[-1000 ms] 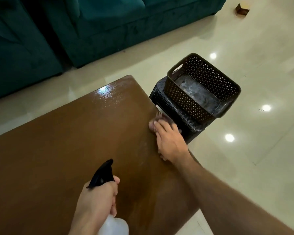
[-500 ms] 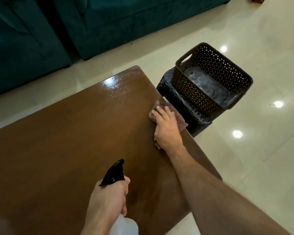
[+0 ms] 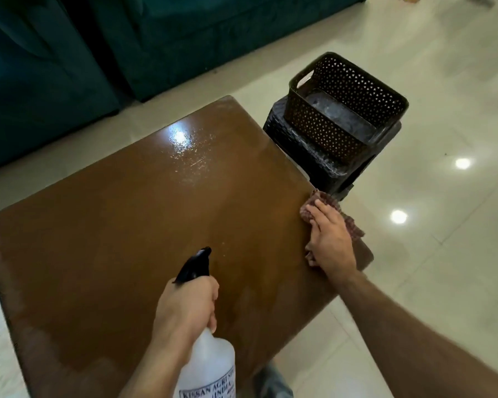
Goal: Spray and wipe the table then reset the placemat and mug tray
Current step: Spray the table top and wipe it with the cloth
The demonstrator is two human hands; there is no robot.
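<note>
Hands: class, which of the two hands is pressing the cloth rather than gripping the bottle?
The right hand, flat on the checked cloth at the table's edge; the left hand grips the spray bottle.

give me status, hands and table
Left hand grips spray bottle. Right hand presses cloth at table edge. Nothing in the way.

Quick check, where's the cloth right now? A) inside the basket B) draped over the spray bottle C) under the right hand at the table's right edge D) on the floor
C: the right hand presses the cloth flat on the table at its right edge, part of it hanging past the rim; the left hand grips the spray bottle.
</note>
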